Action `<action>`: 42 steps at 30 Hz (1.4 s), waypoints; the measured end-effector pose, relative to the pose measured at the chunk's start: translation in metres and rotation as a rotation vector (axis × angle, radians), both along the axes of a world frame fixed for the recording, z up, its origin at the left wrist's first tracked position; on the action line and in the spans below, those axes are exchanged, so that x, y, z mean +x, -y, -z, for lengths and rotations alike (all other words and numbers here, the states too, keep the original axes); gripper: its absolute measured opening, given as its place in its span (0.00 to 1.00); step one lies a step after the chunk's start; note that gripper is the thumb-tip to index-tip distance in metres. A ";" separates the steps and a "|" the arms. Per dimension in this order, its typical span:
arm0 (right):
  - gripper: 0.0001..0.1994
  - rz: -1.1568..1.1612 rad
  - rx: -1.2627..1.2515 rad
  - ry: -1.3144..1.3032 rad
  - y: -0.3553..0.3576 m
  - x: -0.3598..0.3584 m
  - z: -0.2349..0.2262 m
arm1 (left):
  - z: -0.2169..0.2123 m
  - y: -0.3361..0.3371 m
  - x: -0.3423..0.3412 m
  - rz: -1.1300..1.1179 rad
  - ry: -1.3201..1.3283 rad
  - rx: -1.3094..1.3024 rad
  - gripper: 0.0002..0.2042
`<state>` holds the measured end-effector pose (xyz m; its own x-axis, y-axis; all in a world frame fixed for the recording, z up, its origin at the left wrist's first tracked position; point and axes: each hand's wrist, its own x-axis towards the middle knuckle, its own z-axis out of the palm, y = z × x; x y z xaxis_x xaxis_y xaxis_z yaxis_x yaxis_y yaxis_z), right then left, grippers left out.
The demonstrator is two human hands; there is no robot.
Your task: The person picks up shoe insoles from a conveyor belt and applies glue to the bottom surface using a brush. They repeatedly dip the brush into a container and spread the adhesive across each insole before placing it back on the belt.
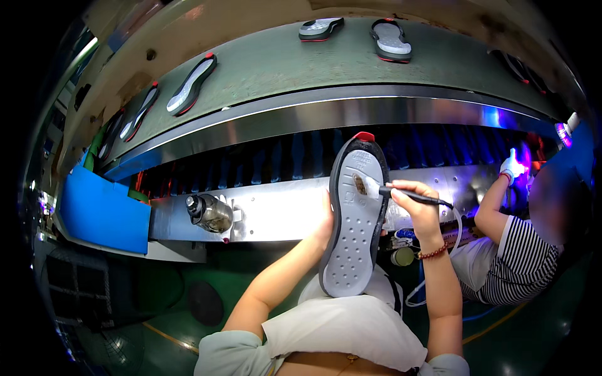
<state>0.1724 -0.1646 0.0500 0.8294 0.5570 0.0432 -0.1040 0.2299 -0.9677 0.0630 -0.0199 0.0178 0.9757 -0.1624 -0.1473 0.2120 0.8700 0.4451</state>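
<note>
In front of me stands a shoe sole (354, 250), grey inside with a dark rim and a red tip at the far end. My left hand (326, 219) grips its left edge, with most of the fingers hidden behind it. My right hand (419, 203) pinches a black-handled brush (407, 195) with a pale tip, and a white tube (459, 227) trails from its back end. The brush tip touches the sole's upper half, beside a small brown oval patch (360, 184).
Beyond a metal ledge (301, 110), a green conveyor belt (263, 69) carries several similar soles (191, 84). A bottle (209, 213) stands on the metal shelf at left, near a blue panel (103, 203). On the right sits a co-worker in a striped top (517, 263), one gloved hand (512, 166) raised.
</note>
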 end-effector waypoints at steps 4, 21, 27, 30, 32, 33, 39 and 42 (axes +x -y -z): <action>0.07 0.056 -0.017 0.103 -0.014 0.009 -0.014 | 0.011 0.007 0.003 0.033 -0.007 0.052 0.50; 0.06 -0.182 -0.031 0.478 -0.001 -0.011 -0.056 | -0.018 0.003 -0.011 -0.074 0.153 -0.173 0.51; 0.06 -0.207 -0.030 0.742 -0.015 -0.019 -0.055 | -0.026 0.006 -0.002 -0.328 -0.109 0.212 0.46; 0.07 -0.473 0.084 0.466 -0.002 -0.025 -0.060 | -0.019 -0.005 -0.004 -0.411 -0.085 0.134 0.41; 0.05 -0.346 -0.034 0.243 0.004 -0.017 -0.064 | -0.037 -0.002 -0.012 -0.343 -0.149 0.423 0.43; 0.05 -0.323 -0.052 0.253 0.003 -0.014 -0.059 | -0.030 -0.002 -0.011 -0.318 -0.100 0.308 0.44; 0.08 -0.577 0.047 0.404 0.013 -0.028 -0.054 | -0.046 -0.008 0.000 -0.280 0.128 0.191 0.50; 0.06 -0.304 -0.049 0.292 0.012 -0.021 -0.052 | -0.042 -0.016 0.009 -0.384 0.168 0.225 0.51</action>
<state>0.1516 -0.1770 0.1024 0.5843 0.7813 0.2194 0.1198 0.1844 -0.9755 0.0717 -0.0038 0.0601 0.9721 0.2329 0.0277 -0.1975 0.7494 0.6319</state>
